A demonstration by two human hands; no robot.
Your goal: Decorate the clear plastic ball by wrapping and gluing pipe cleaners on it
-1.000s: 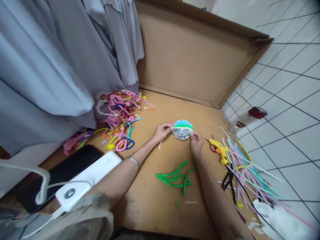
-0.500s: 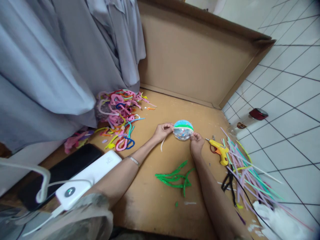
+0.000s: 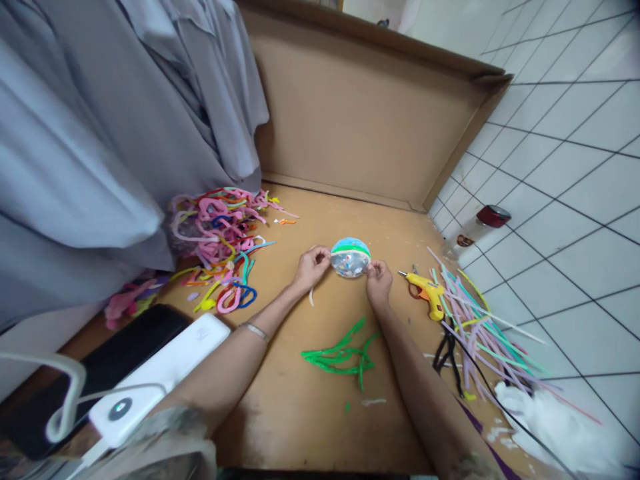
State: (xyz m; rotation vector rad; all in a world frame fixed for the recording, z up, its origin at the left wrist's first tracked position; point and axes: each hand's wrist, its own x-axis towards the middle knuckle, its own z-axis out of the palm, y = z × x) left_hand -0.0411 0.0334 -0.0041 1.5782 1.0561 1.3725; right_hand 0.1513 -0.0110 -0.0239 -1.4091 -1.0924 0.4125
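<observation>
The left hand [image 3: 313, 268] pinches narrowly, thumb against forefinger, on a pale strip [image 3: 312, 298] whose loose tail hangs below it. The right hand [image 3: 380, 281] has its fingertips drawn just as narrowly onto the right rim of a round piece [image 3: 350, 265], blue above, then green, with the strip across it and a silvery, speckled lower half. That piece is between the hands, over the middle of the table [image 3: 305, 433] (whether it touches the wood, I cannot tell). Green stems [image 3: 340, 360] lie between the forearms, toward the near edge. Toward the right edge are a yellow glue gun [image 3: 427, 291] and loose lilac and mint stems [image 3: 467, 327]. Toward the left edge sits a mostly pink tangle [image 3: 215, 230]; a white power bank [image 3: 160, 373] lies by the near left corner. A cardboard panel [image 3: 345, 107] stands along the far edge.
</observation>
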